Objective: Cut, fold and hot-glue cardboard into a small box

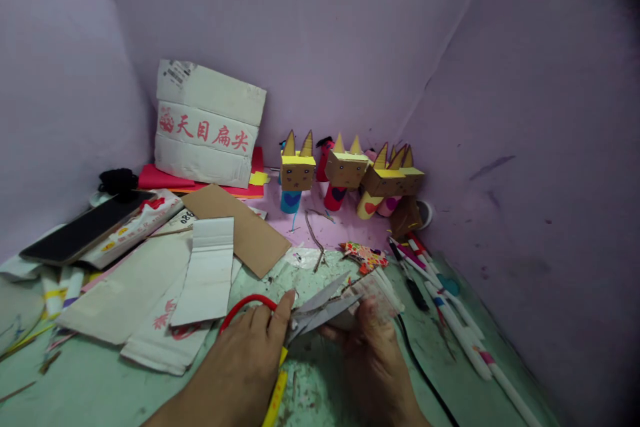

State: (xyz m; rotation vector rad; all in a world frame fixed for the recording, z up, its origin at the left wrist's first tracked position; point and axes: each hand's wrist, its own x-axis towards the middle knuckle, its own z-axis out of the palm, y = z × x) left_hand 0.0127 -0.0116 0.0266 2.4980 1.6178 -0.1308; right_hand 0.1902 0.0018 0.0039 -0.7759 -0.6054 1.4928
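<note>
My left hand (245,353) is closed around a pair of scissors (323,307) with one red and one yellow handle loop. The blades are spread apart and point right, toward my right hand (373,353). That hand is closed in a pinch by the blade tips, on a small piece that looks like cardboard and is mostly covered by fingers and blades. Right behind it lie a pale, see-through strip (383,290) and a patterned orange and red scrap (365,256).
Cardboard figures with horned box heads (299,177) stand at the back. Flat cardboard pieces (205,273) and a dark phone (85,227) lie left. Markers (465,340), a black cutter (411,280) and a black cable (425,373) lie right. A printed white board (207,123) leans on the wall.
</note>
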